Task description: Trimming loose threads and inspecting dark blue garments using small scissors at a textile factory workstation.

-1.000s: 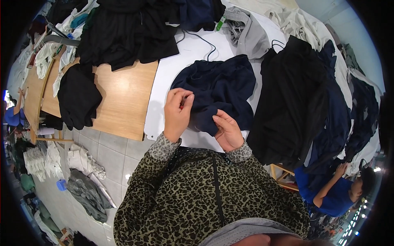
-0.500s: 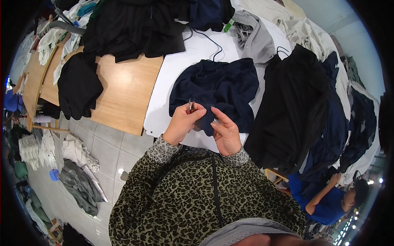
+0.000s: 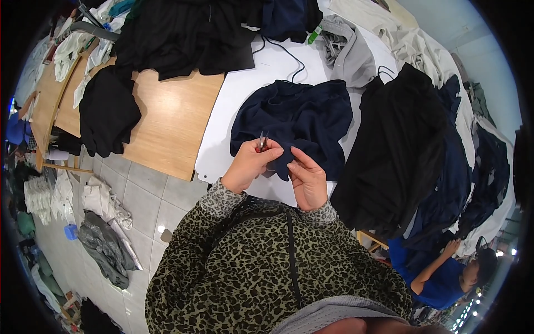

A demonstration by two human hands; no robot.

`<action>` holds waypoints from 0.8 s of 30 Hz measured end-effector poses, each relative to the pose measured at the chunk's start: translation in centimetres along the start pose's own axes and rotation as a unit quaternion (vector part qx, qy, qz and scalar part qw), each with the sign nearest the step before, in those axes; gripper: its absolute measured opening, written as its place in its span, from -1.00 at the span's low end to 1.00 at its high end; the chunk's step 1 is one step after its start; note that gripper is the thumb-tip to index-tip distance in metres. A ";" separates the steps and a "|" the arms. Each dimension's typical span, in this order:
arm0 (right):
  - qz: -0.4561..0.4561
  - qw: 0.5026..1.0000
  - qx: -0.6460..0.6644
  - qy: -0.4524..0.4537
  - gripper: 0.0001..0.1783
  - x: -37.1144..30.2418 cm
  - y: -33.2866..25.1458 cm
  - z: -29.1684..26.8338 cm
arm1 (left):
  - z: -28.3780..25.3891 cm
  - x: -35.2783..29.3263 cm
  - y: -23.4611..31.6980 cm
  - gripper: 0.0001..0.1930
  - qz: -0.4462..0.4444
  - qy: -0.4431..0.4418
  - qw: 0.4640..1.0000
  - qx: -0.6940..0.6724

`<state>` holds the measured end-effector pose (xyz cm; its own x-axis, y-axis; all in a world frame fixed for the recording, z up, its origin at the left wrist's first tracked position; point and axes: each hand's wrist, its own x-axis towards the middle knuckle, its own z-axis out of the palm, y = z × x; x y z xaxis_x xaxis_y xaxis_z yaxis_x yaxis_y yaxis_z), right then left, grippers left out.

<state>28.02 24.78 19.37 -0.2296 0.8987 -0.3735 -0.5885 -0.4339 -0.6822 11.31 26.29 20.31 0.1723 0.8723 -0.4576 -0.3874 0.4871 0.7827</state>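
Note:
A navy garment (image 3: 300, 114) with an elastic-looking gathered top lies crumpled on the white tabletop in front of me. My left hand (image 3: 248, 163) is closed around small thread snips (image 3: 262, 143) with red handles, their blades pointing up and away. Its thumb and forefinger also pinch at the garment's near edge. Beside it my right hand (image 3: 307, 177) is closed on the same edge, thumb against the bent fingers and forefinger reaching toward the left hand. A short stretch of navy cloth shows between the two hands. Whatever thread may be there is too small to make out.
Black garments (image 3: 189, 39) are heaped at the far left. Another black bundle (image 3: 108, 111) hangs over the wooden tabletop (image 3: 167, 125). A grey garment (image 3: 350, 53) lies beyond, and a black pile (image 3: 395, 150) is at the right. A person in blue (image 3: 436, 275) works at the lower right.
Both hands stay at the garment's edge with almost no shift. The view has moved slightly; the snips remain in my left hand.

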 end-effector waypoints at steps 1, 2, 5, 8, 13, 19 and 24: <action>0.001 1.000 -0.002 0.008 -0.60 0.0 0.0 0.1 | 0.0 0.1 0.0 -0.89 0.001 0.000 1.000 0.004; 0.001 1.000 -0.002 0.008 -0.60 0.0 -0.2 0.3 | 0.0 0.1 -0.1 -0.89 0.001 0.001 1.000 0.003; 0.020 0.999 -0.013 0.036 -0.57 0.0 -0.4 0.7 | 0.2 0.2 -0.1 -0.90 0.000 0.006 1.000 0.001; 0.011 0.999 -0.029 0.035 -0.54 0.1 0.0 0.4 | 0.3 0.3 -0.1 -0.85 0.003 0.004 1.000 0.008; -0.001 0.999 -0.030 0.028 -0.51 0.1 0.2 0.0 | 0.3 0.5 -0.2 -0.86 0.003 0.006 1.000 0.011; -0.026 0.998 -0.053 0.025 -0.49 -0.1 0.1 0.2 | 0.2 0.5 -0.3 -0.90 -0.022 -0.014 1.000 -0.005; -0.035 0.997 -0.067 0.023 -0.49 -0.3 0.0 0.3 | 0.2 0.6 -0.4 -0.90 -0.033 -0.024 0.999 -0.012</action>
<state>27.90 24.53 19.71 -0.1533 0.9246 -0.3487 -0.4923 -0.3774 -0.7843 11.75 26.58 19.81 0.2413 0.8400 -0.4861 -0.3945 0.5425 0.7416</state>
